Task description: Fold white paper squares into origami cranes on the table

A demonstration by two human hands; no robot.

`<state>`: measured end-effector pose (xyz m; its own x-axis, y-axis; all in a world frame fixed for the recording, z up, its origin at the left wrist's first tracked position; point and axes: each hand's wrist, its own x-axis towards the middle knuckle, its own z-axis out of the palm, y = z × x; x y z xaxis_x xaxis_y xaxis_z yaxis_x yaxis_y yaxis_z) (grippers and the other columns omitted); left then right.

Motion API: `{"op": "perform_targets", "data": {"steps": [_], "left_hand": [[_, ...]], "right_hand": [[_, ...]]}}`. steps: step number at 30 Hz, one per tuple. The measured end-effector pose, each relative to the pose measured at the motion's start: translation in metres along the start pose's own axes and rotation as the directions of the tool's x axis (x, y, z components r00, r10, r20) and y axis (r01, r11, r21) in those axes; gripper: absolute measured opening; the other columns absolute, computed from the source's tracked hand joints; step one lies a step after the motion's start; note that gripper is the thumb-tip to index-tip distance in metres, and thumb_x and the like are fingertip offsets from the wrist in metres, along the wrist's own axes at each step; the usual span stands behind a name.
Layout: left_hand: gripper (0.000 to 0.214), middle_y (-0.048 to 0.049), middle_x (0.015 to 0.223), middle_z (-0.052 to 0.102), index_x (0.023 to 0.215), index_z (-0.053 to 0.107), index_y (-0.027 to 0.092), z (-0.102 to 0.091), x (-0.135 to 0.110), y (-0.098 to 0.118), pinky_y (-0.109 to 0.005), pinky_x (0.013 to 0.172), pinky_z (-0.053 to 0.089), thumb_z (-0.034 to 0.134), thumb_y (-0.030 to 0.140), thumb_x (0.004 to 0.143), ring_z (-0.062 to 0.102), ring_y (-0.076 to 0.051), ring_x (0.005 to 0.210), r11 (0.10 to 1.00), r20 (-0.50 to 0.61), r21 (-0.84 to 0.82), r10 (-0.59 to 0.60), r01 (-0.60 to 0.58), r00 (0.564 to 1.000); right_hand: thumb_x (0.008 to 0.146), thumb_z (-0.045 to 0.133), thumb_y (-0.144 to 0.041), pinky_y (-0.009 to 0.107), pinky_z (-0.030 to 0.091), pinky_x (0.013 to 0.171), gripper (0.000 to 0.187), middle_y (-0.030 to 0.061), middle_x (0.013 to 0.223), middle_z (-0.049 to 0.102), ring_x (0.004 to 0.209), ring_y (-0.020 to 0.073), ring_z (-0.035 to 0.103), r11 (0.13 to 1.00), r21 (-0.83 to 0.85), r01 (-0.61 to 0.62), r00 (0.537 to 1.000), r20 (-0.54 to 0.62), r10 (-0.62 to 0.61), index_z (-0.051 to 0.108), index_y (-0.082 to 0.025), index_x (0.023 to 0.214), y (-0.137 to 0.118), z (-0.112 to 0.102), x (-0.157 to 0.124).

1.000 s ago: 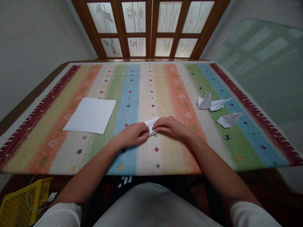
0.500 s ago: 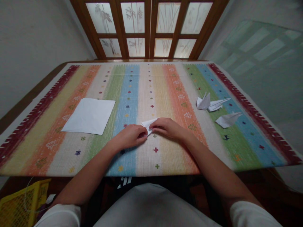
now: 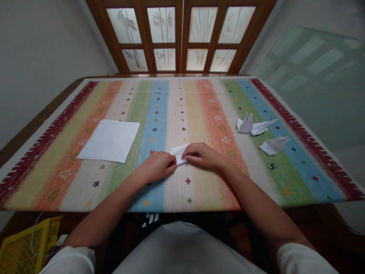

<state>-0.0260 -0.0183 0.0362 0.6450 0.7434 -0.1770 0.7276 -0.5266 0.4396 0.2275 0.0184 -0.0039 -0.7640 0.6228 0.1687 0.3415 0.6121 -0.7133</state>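
Observation:
A folded white paper piece [image 3: 179, 153] lies on the striped table cover [image 3: 176, 110], near the front middle. My left hand [image 3: 157, 166] grips its lower left side with the fingertips. From the other side, my right hand [image 3: 202, 156] holds it with curled fingers, and the two hands nearly meet. Much of the fold is hidden by my fingers. Further left, a flat square white paper sheet [image 3: 108, 140] lies apart from both hands. At the right stand a folded paper crane [image 3: 245, 125] with a pointed paper piece [image 3: 261, 128] against it, and a separate paper figure [image 3: 273, 146].
The cover's striped cloth runs to a dark red border on both sides, and its front edge lies just beyond my forearms. A yellow plastic crate [image 3: 30, 245] sits on the floor at the lower left. Frosted bamboo-patterned glass doors [image 3: 181, 38] stand behind the table.
More of the folded paper now shows between my hands, and it sits slightly further left. The whole scene has shifted a little in view. The other paper pieces have not moved on the table.

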Motion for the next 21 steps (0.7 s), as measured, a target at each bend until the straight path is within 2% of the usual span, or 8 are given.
{"op": "perform_targets", "data": {"steps": [4, 9, 14, 17, 21], "left_hand": [[0.017, -0.0079, 0.086, 0.077, 0.093, 0.077, 0.018, 0.001, 0.001, 0.003, -0.031, 0.068, 0.044, 0.060, 0.020, 0.094, 0.067, -0.022, 0.074, 0.997, 0.011, 0.076, -0.013, 0.012, 1.000], [0.021, -0.0112, 0.098, 0.076, 0.100, 0.074, 0.017, 0.006, 0.012, -0.001, -0.032, 0.074, 0.047, 0.054, 0.021, 0.100, 0.069, -0.024, 0.089, 0.983, -0.096, 0.179, -0.016, 0.033, 0.995], [0.021, -0.0100, 0.097, 0.077, 0.100, 0.075, 0.017, 0.009, 0.018, -0.011, -0.034, 0.079, 0.049, 0.055, 0.024, 0.101, 0.068, -0.023, 0.087, 0.999, -0.177, 0.023, -0.028, 0.032, 0.984], [0.019, -0.0084, 0.093, 0.078, 0.098, 0.077, 0.018, 0.008, 0.017, -0.015, -0.033, 0.077, 0.049, 0.058, 0.024, 0.099, 0.067, -0.020, 0.079, 0.995, -0.185, -0.091, -0.054, 0.037, 0.981], [0.019, -0.0064, 0.086, 0.079, 0.098, 0.078, 0.020, 0.006, 0.015, -0.019, -0.034, 0.074, 0.049, 0.060, 0.025, 0.098, 0.067, -0.019, 0.073, 0.989, -0.195, -0.146, -0.062, 0.034, 0.979]], "right_hand": [[0.101, 0.066, -0.029, 0.034, 0.052, 0.087, 0.017, 0.0081, 0.101, 0.079, 0.094, 0.0210, 0.070, 1.000, -0.030, 0.008, 1.000, 0.020, -0.007, 0.081, -0.021, 0.102, -0.002, -0.002, -0.001], [0.099, 0.069, -0.027, 0.034, 0.052, 0.089, 0.015, 0.0090, 0.105, 0.079, 0.097, 0.0223, 0.071, 0.992, -0.094, -0.081, 0.997, -0.019, 0.079, 0.082, -0.021, 0.105, 0.003, -0.012, -0.004], [0.091, 0.079, -0.023, 0.033, 0.053, 0.088, 0.011, 0.0062, 0.103, 0.081, 0.095, 0.0215, 0.072, 0.988, -0.015, -0.154, 0.985, -0.077, 0.152, 0.082, -0.024, 0.102, 0.010, -0.013, -0.005], [0.090, 0.081, -0.025, 0.032, 0.053, 0.085, 0.011, 0.0057, 0.100, 0.082, 0.091, 0.0204, 0.073, 0.979, 0.066, -0.195, 0.973, -0.111, 0.201, 0.083, -0.024, 0.100, 0.011, -0.011, -0.004], [0.091, 0.080, -0.028, 0.031, 0.053, 0.083, 0.009, 0.0051, 0.097, 0.082, 0.088, 0.0198, 0.073, 0.972, 0.107, -0.211, 0.968, -0.112, 0.223, 0.084, -0.024, 0.097, 0.013, -0.011, -0.004]]}}
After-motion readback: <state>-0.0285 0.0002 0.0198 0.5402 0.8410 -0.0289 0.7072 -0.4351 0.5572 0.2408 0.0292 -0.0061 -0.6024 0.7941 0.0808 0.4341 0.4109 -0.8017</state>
